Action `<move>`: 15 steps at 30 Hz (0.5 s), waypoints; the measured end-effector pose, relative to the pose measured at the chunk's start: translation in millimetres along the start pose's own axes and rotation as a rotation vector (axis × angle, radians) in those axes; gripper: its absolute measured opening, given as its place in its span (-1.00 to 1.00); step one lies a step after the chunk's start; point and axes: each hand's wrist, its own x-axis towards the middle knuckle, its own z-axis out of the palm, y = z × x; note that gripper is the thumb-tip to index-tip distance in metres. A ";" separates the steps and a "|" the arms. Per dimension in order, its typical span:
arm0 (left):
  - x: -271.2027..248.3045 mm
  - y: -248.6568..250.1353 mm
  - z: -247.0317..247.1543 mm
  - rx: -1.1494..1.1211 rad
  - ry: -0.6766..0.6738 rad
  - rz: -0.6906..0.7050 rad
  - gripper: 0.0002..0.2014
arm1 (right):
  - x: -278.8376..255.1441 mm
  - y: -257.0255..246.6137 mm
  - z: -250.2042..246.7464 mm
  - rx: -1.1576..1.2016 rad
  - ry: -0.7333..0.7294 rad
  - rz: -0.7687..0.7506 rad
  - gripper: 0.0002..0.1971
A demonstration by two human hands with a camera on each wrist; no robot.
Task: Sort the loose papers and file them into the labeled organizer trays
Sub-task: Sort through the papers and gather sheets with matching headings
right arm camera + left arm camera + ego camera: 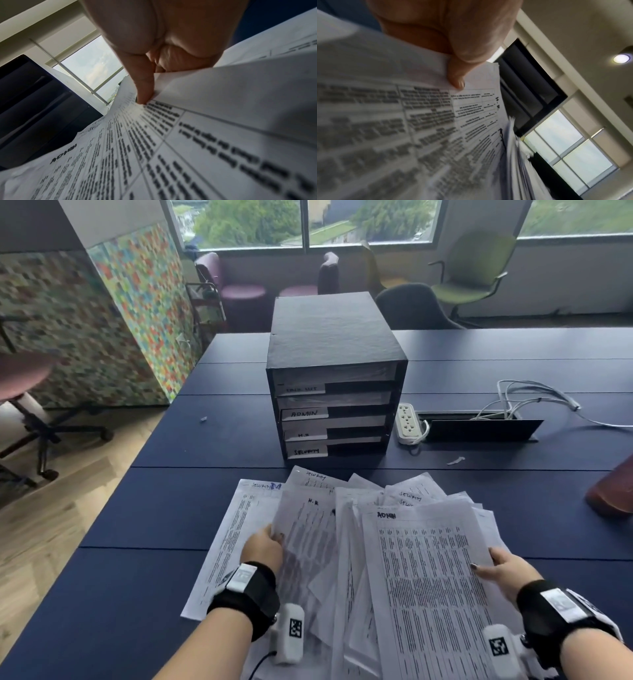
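While the loose papers are lying fanned on the table just before the organizer, long edges pointing at its trays, the left hand is pinching an H.R sheet and the right hand is apparently clamping the ADMIN sheet, the nearer to file.

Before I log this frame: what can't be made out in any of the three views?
- Top tray label on the organizer: head view, too small and faint.
- Printed text on the papers: blurred in all views; only handwritten headings read.
- Left hand fingers: head view, tucked under the H.R sheet.
- Reddish object: cut off by the right edge.
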 end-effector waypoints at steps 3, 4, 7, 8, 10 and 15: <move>4.4 16.7 -26.9 -0.045 0.139 0.072 -0.81 | -3.2 5.9 1.1 0.032 0.028 -0.032 -0.77; 5.1 23.6 -37.0 -0.090 0.175 0.102 -0.80 | -3.5 7.8 1.3 0.048 0.037 -0.044 -0.76; 10.9 40.5 -66.9 -0.223 0.312 0.193 -0.81 | -3.8 12.5 -0.5 0.062 0.063 -0.053 -0.78; 14.3 45.4 -75.8 -0.253 0.374 0.226 -0.82 | -2.1 16.0 -2.2 0.085 0.072 -0.038 -0.78; 18.8 56.6 -91.7 -0.309 0.493 0.276 -0.82 | 0.4 21.7 -5.3 0.149 0.086 0.012 -0.74; 17.8 78.3 -111.0 -0.422 0.661 0.311 -0.77 | -1.6 26.2 -9.1 0.422 0.026 0.038 -0.46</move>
